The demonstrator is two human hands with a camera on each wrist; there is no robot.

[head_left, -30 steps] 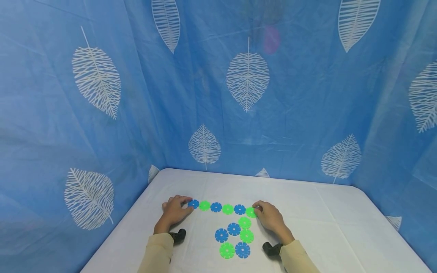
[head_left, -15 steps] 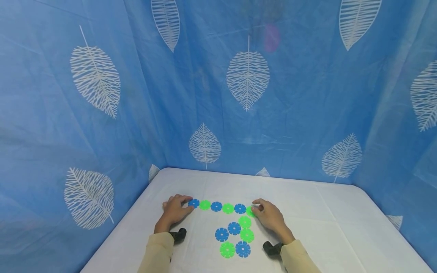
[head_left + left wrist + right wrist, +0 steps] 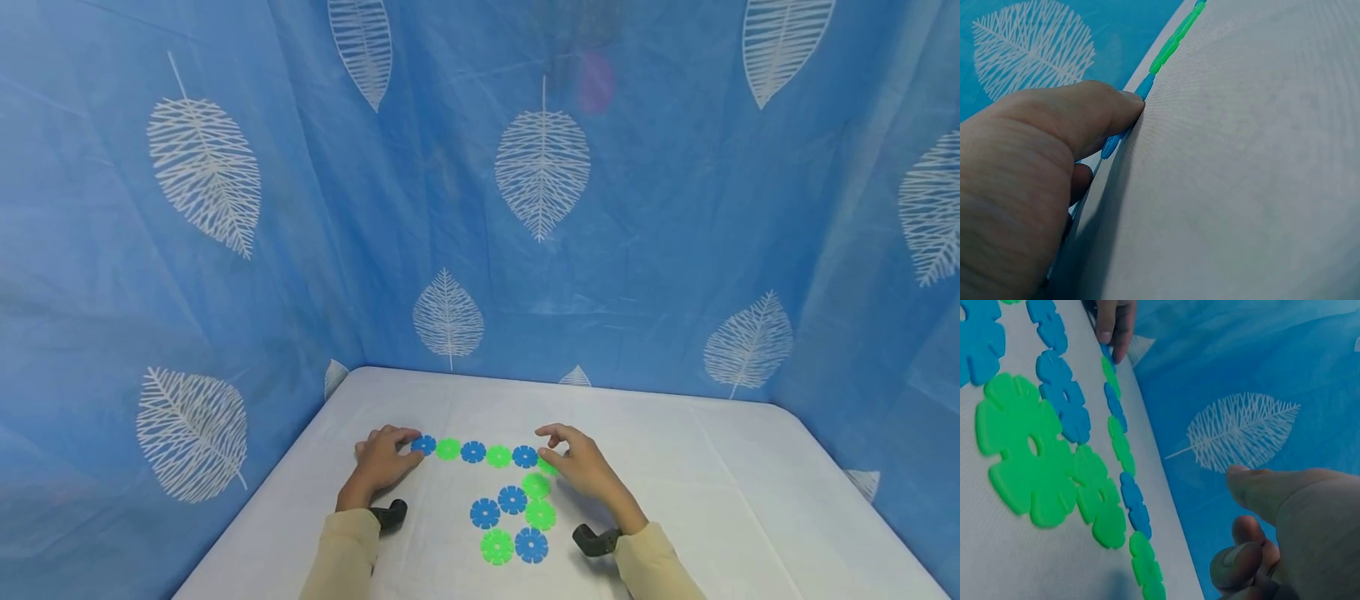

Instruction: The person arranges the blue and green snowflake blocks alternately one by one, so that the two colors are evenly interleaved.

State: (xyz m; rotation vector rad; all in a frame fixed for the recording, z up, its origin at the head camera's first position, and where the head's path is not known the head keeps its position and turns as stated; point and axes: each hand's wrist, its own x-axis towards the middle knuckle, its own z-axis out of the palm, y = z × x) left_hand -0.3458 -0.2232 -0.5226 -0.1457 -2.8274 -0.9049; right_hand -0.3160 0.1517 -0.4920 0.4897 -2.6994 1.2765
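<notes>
Flat plastic snowflake discs, green and blue, lie on the white table. At the far left of the back row, my left hand pinches a blue snowflake disc between thumb and index finger; the left wrist view shows the thumb on the edge of that blue disc. My right hand hovers at the row's other end, thumb and index finger spread, holding nothing. It partly covers the last green snowflake disc in the head view. From the right wrist, that green disc appears apart from the fingers.
Between the hands the row continues with green and blue discs. Below its right end, a green disc and several others form a bent line towards the front, ending at a green disc. Blue leaf-print cloth walls the table.
My right hand has come off the green end disc and shifted left, its thumb and index finger spreading apart. My left hand keeps its pinch on the blue disc.
</notes>
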